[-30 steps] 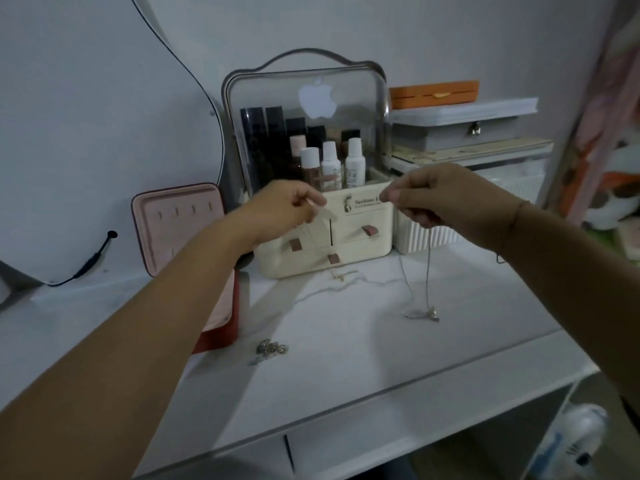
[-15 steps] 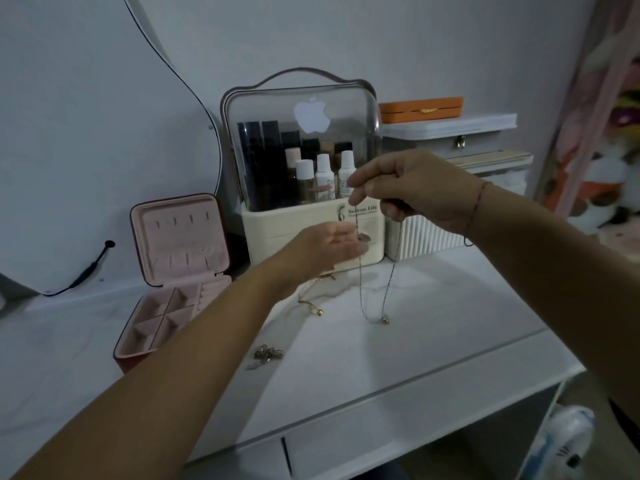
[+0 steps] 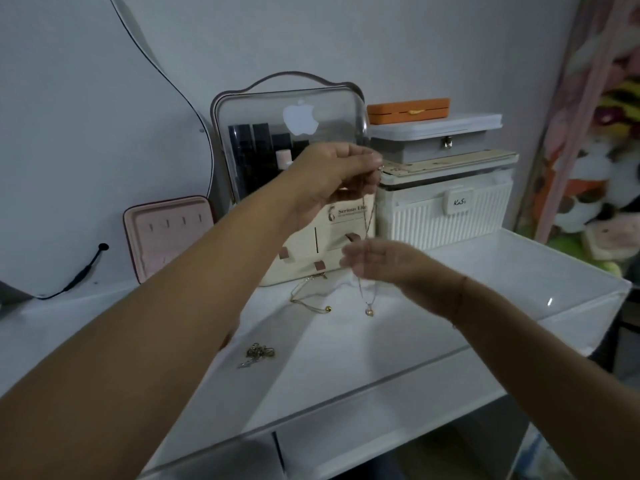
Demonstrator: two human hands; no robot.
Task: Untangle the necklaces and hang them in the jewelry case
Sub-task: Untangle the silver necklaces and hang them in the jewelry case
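The left arm covers the base of the pink case left of the organizer; only the lid shows. The left hand hides the bottles inside the organizer. In front of its drawers the right hand is blurred, so any hold on the chain cannot be told. The tangle before the organizer is too small to make out.

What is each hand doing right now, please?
Left hand: pinches the necklace at its top.
Right hand: blurred beside the necklace; cannot tell.
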